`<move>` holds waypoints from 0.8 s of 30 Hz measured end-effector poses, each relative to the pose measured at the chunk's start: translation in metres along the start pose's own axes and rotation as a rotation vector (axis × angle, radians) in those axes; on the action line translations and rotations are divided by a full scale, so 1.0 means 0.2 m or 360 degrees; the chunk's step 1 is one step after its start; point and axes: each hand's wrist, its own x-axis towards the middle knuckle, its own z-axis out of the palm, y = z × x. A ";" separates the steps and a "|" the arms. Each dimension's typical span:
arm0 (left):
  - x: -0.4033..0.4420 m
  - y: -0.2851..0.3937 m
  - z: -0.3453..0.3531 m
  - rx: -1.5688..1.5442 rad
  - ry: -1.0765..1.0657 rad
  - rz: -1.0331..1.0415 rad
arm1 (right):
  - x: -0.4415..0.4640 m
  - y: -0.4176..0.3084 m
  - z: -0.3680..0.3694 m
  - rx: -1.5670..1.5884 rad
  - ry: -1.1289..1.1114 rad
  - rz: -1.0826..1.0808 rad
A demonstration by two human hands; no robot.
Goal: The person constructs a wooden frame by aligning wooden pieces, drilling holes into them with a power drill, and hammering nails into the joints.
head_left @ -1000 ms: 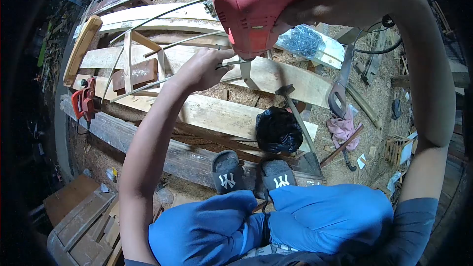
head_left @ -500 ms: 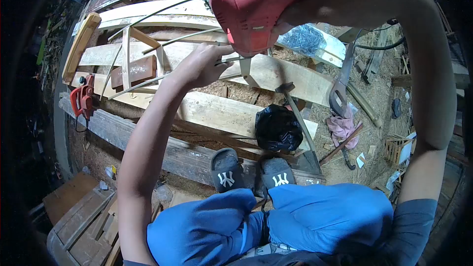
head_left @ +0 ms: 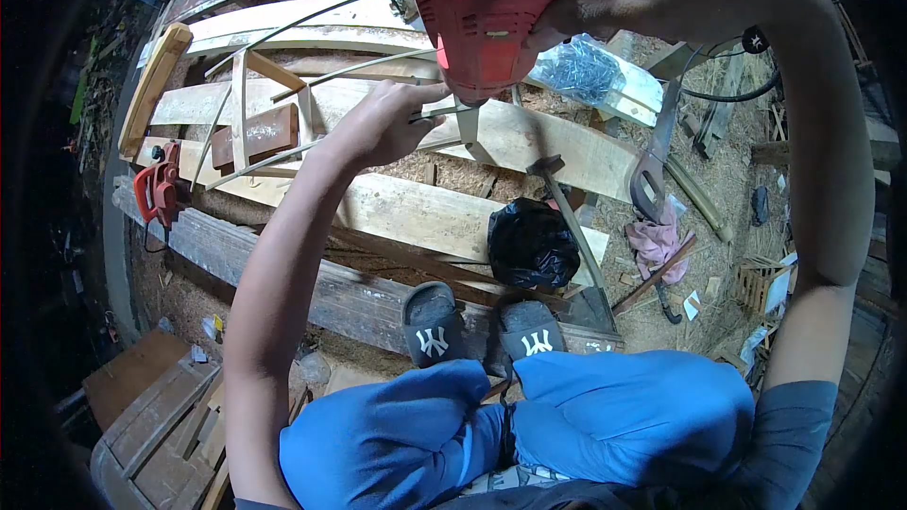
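Observation:
At the top centre, my right hand point(head_left: 605, 0) is wrapped round a red power tool point(head_left: 482, 19), whose lower end points down. Just below and left of that end, my left hand point(head_left: 383, 123) has its fingers closed round a thin wooden strip point(head_left: 439, 112). The strip reaches the tool's lower end, where a small upright piece of wood point(head_left: 468, 125) also shows. The contact between tool and wood is hidden by the tool's body. To the left stands a light wooden frame point(head_left: 240, 113) with long thin strips running past it.
Long planks point(head_left: 416, 217) cross the ground. A red planer point(head_left: 161, 185) lies left. A black plastic bag point(head_left: 534, 244), a hammer point(head_left: 567, 212), a handsaw point(head_left: 652, 175) and a pink cloth point(head_left: 658, 246) lie centre right. A nail bag point(head_left: 581, 74) sits behind, and my sandals point(head_left: 435, 321) are below.
The red tool and both hands have shifted very slightly in view. Both hands keep their hold.

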 end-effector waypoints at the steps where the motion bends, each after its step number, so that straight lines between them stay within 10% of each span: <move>1: 0.00 0.00 0.00 -0.0003 0.0007 0.0021 | 0.00 -0.01 0.00 0.0000 0.0000 -0.0001; 24: 0.01 0.00 0.00 -0.0001 -0.0022 -0.0056 | 0.07 0.01 -0.14 0.0422 -0.0413 0.0235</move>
